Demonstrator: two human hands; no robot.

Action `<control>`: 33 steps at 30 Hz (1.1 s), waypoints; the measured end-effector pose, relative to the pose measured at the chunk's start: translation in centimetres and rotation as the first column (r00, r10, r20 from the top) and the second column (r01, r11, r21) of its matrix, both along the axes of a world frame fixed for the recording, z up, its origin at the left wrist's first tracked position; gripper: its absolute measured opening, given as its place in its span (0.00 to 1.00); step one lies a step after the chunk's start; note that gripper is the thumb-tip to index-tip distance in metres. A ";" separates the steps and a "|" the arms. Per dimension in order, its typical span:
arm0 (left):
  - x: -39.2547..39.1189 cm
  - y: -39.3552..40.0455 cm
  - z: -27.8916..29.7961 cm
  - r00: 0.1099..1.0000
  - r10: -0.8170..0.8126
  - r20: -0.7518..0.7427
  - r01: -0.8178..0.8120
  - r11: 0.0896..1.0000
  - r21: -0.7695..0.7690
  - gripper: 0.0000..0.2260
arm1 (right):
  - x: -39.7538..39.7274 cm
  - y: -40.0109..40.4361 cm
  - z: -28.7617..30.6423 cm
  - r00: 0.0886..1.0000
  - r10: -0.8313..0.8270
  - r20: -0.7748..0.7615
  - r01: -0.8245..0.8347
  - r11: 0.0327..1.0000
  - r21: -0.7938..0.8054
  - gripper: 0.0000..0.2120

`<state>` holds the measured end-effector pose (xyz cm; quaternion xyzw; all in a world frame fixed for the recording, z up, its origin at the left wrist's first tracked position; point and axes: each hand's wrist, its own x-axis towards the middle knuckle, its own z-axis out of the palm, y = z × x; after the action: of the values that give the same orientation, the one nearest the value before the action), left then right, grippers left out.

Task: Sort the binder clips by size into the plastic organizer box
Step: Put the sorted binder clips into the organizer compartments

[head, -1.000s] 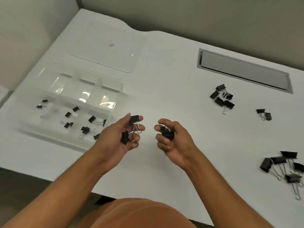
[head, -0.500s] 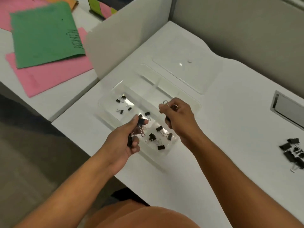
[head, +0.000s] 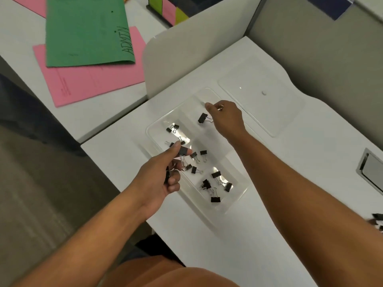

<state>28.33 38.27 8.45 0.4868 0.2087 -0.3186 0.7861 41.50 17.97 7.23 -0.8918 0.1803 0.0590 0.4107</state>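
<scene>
The clear plastic organizer box (head: pixel 238 200) lies on the white desk with black binder clips in several compartments: small ones (head: pixel 173 128) at the left, others (head: pixel 216 186) at the near end. My left hand (head: pixel 163 179) pinches a binder clip (head: pixel 183 151) between thumb and forefinger over the box, with more clips tucked under its curled fingers. My right hand (head: pixel 227 117) reaches over the far compartment with curled fingers. A black clip (head: pixel 202 118) hangs at its fingertips by its wire handle. Whether more clips are in its palm is hidden.
The box's clear lid (head: pixel 263 94) lies flat beyond my right hand. A few loose clips (head: pixel 377 219) show at the right edge. A metal cable hatch (head: pixel 371 168) is set into the desk. A white divider panel (head: pixel 186 59) separates a neighbouring desk with green (head: pixel 87 30) and pink folders.
My right hand has reached further over the box to its far compartment, and one clip now hangs from its fingertips. My left hand stays by the box, pinching its clip.
</scene>
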 end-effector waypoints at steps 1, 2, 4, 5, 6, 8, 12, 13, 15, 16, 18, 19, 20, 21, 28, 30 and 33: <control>0.1 0.1 -0.1 1.000 0.006 -0.002 -0.006 1.000 -0.004 0.20 | -0.4 0.1 0.1 0.999 -0.049 -0.003 0.049 0.997 0.059 0.16; 0.2 0.2 -0.2 1.000 0.009 -0.005 -0.009 1.000 -0.008 0.20 | -1.0 0.2 0.1 0.996 -0.089 -0.010 0.090 0.988 0.122 0.13; 0.4 0.3 -0.5 1.000 0.009 -0.009 -0.009 1.000 -0.015 0.21 | -2.3 0.5 0.1 0.996 -0.094 -0.003 0.093 0.979 0.181 0.06; 0.5 0.3 -0.5 1.000 0.008 -0.012 -0.008 1.000 -0.018 0.21 | -2.8 0.7 0.1 0.998 -0.063 0.016 0.059 0.983 0.175 0.05; 0.5 0.2 -0.6 1.000 0.006 -0.016 -0.006 1.000 -0.020 0.21 | -3.1 0.9 0.2 0.999 -0.024 0.036 0.018 0.989 0.149 0.05; 0.6 0.1 -0.6 1.000 -0.002 -0.022 0.001 1.000 -0.020 0.22 | -2.9 1.2 0.6 0.995 0.054 0.084 -0.059 0.997 0.058 0.03; 0.7 -0.4 -0.3 0.999 -0.027 -0.017 0.026 0.999 -0.018 0.22 | -0.8 0.9 1.6 0.976 0.195 0.097 -0.183 0.976 -0.120 0.06; 0.7 -0.5 -0.2 0.999 -0.030 -0.015 0.030 0.999 -0.021 0.22 | -0.4 0.7 1.6 0.973 0.221 0.074 -0.209 0.967 -0.146 0.08; 0.8 -0.7 0.0 1.000 -0.026 -0.015 0.026 0.999 -0.026 0.22 | -0.6 0.3 1.8 0.967 0.249 0.052 -0.233 0.950 -0.208 0.12; 0.8 -0.6 0.0 1.000 -0.018 -0.017 0.017 1.000 -0.026 0.22 | -1.2 0.4 2.0 0.966 0.245 0.084 -0.221 0.948 -0.227 0.12; 0.9 -0.7 0.1 1.000 -0.001 -0.028 0.000 1.000 -0.025 0.22 | -3.3 0.7 2.9 0.959 0.207 0.194 -0.173 0.968 -0.181 0.10; 0.9 -0.7 0.2 0.999 0.007 -0.033 -0.008 1.000 -0.027 0.23 | -4.7 1.0 3.3 0.956 0.203 0.211 -0.183 0.977 -0.112 0.09; 1.0 -0.7 0.3 0.999 0.017 -0.039 -0.018 0.999 -0.028 0.23 | -6.2 1.3 3.7 0.952 0.237 0.196 -0.239 0.971 -0.012 0.10; 1.1 -0.7 0.3 0.999 0.029 -0.046 -0.030 0.999 -0.027 0.23 | -7.7 1.7 4.1 0.939 0.308 0.153 -0.324 0.940 0.101 0.11; 1.1 -0.9 0.2 0.996 0.012 -0.084 -0.013 1.000 -0.020 0.22 | -10.3 2.8 3.1 0.910 0.406 0.087 -0.414 0.869 0.272 0.08; 1.1 -0.9 0.3 0.995 0.025 -0.093 -0.028 0.999 -0.030 0.23 | -9.3 2.5 3.5 0.932 0.347 0.108 -0.362 0.857 0.367 0.08; 1.0 -0.4 0.4 0.985 0.117 -0.127 -0.117 0.993 0.001 0.17 | -6.6 1.7 4.0 0.976 0.147 0.159 -0.196 0.910 0.364 0.07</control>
<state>29.33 37.88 8.81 0.4501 0.2853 -0.3027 0.7901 34.90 19.63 11.19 -0.8103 0.0597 0.0712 0.5786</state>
